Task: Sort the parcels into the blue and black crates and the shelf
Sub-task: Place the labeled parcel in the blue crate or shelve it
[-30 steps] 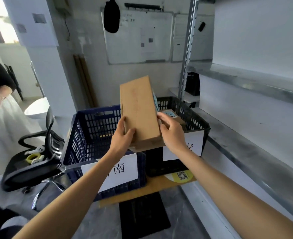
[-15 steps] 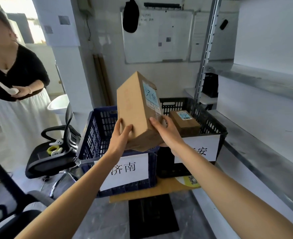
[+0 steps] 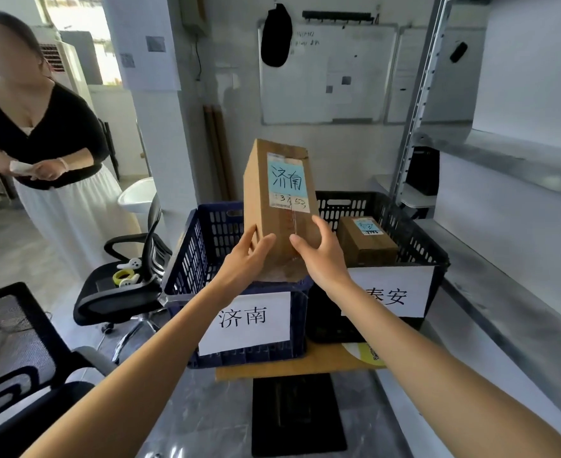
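I hold a tall brown cardboard parcel [image 3: 274, 206] upright over the near edge of the blue crate [image 3: 206, 246]. Its light-blue label reading 济南 faces me. My left hand [image 3: 246, 256] grips its lower left side and my right hand [image 3: 322, 256] its lower right. The blue crate carries a white sign 济南. To its right stands the black crate [image 3: 414, 239] with a sign 泰安 and a small brown parcel [image 3: 365, 242] inside. The grey metal shelf [image 3: 504, 282] runs along the right.
A person in a black top and white skirt [image 3: 51, 166] stands at the left. A black office chair [image 3: 124, 285] with tape rolls sits beside the blue crate. Another chair [image 3: 11, 342] is at the lower left. A whiteboard [image 3: 325, 74] hangs behind.
The parcel has turned so that its labelled face now points at me, and it stands more upright. My view has swung left, bringing the standing person into sight.
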